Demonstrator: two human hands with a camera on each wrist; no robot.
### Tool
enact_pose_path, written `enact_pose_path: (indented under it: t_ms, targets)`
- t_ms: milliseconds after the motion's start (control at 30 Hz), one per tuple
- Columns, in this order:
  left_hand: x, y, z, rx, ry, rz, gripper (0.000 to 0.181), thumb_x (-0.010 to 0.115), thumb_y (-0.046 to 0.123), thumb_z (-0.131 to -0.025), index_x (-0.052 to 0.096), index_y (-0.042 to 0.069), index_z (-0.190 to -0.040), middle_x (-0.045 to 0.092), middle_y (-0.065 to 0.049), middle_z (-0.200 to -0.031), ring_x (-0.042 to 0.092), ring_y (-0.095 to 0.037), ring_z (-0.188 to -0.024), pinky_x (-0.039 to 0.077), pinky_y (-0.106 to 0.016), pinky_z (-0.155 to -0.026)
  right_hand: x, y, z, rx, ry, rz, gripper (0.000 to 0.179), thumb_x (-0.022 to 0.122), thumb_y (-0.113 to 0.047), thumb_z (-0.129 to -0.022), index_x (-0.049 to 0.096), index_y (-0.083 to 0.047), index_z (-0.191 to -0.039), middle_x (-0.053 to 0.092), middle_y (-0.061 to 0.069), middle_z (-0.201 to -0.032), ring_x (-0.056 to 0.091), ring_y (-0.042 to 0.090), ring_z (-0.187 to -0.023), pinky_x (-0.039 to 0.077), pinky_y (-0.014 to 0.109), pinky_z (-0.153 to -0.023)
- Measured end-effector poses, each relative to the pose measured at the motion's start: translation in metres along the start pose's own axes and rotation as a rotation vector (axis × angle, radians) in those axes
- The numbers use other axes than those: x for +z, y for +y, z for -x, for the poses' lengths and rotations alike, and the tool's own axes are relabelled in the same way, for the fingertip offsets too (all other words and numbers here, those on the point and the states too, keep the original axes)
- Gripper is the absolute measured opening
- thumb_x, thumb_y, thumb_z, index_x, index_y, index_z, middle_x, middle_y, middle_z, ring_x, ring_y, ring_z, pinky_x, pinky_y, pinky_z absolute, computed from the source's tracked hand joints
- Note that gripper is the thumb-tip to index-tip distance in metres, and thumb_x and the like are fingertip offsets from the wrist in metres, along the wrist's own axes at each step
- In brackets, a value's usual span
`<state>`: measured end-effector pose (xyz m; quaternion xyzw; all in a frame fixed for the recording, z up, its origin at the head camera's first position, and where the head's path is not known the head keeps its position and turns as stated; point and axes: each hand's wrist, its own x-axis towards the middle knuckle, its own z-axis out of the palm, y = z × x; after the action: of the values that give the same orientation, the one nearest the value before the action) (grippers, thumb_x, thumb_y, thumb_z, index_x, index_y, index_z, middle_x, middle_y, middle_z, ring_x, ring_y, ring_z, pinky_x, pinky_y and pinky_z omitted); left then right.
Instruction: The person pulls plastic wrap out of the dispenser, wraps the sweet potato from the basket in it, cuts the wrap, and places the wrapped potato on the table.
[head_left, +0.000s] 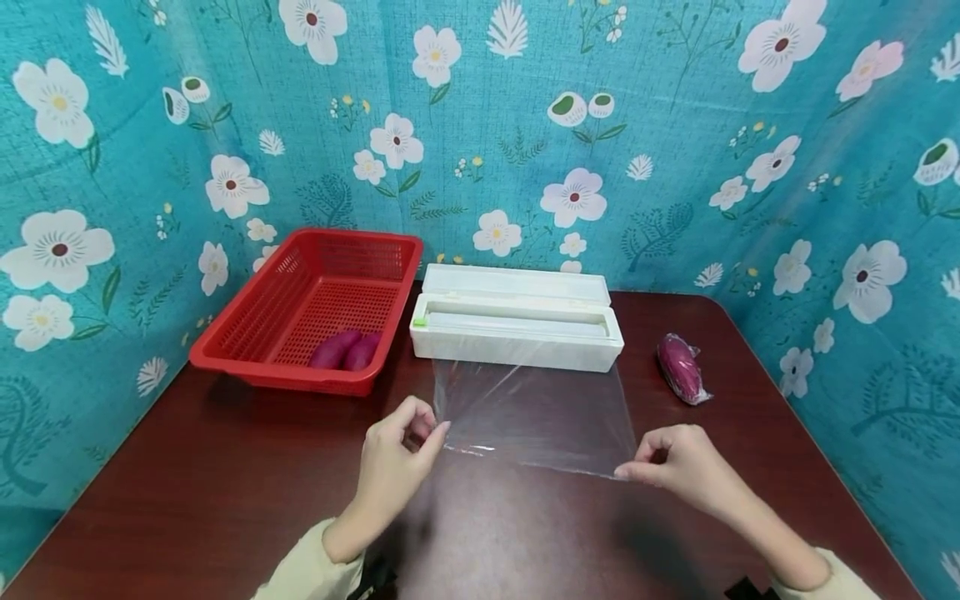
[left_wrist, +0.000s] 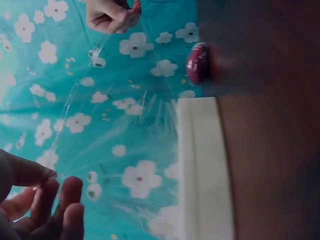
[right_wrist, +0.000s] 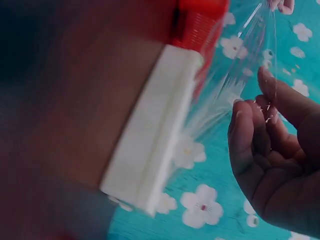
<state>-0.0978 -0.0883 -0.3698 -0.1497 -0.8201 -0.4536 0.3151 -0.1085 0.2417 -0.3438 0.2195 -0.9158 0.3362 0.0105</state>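
Observation:
A clear sheet of plastic wrap stretches from the front of a white wrap dispenser box toward the person. At the sheet's near left corner the left hand pinches the film between thumb and fingers. The right hand pinches the opposite near corner. Between the hands the front edge is drawn fairly taut, with creases running up toward the box. The dispenser's lid stands raised at the back, and a small green piece sits at its left end. Both wrist views show the film held at the fingertips.
A red plastic basket stands at the back left, with two purple sweet potatoes inside. To the right of the dispenser lies a purple sweet potato wrapped in film. A floral curtain borders the dark wooden table.

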Motion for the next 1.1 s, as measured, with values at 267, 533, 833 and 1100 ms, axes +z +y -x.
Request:
enact_pose_path:
  t_ms: [267, 533, 833, 1100]
  targets:
    - [-0.002, -0.015, 0.025, -0.173, -0.222, -0.212, 0.019, 0.075, 0.009, -0.066, 0.072, 0.017, -0.083, 0.052, 0.017, -0.054, 0.044, 0.003, -0.049, 0.035, -0.019, -0.043, 0.032, 0.020, 0.008, -0.074, 0.029, -0.058, 0.025, 0.080, -0.011, -0.061, 0.059, -0.007, -0.074, 0.048, -0.015, -0.056, 0.042, -0.002, -0.050, 0.037, 0.020, -0.044]
    - [-0.001, -0.023, 0.035, -0.226, -0.415, -0.259, 0.020, 0.071, 0.010, -0.068, 0.072, 0.015, -0.088, 0.044, 0.019, -0.050, 0.037, 0.004, -0.047, 0.032, -0.019, -0.042, 0.053, 0.034, 0.012, -0.015, -0.009, -0.181, 0.035, 0.077, -0.001, -0.062, 0.060, 0.004, -0.091, 0.047, -0.006, -0.061, 0.043, -0.001, -0.045, 0.040, 0.023, -0.037]
    - [0.002, -0.038, 0.045, -0.227, -0.503, -0.321, 0.026, 0.075, 0.019, -0.069, 0.071, 0.014, -0.094, 0.044, 0.020, -0.049, 0.039, 0.004, -0.045, 0.032, -0.021, -0.041, 0.068, 0.046, 0.013, 0.130, -0.027, -0.248, 0.057, 0.078, -0.003, -0.062, 0.052, 0.004, -0.112, 0.044, 0.007, -0.074, 0.048, 0.005, -0.045, 0.044, 0.026, -0.037]
    - [0.005, -0.047, 0.050, -0.258, -0.516, -0.330, 0.028, 0.075, 0.020, -0.069, 0.071, 0.015, -0.096, 0.045, 0.020, -0.049, 0.039, 0.004, -0.044, 0.032, -0.021, -0.041, 0.076, 0.053, 0.010, 0.214, -0.076, -0.303, 0.066, 0.078, -0.003, -0.063, 0.045, 0.001, -0.121, 0.048, 0.016, -0.085, 0.050, 0.012, -0.038, 0.044, 0.030, -0.037]
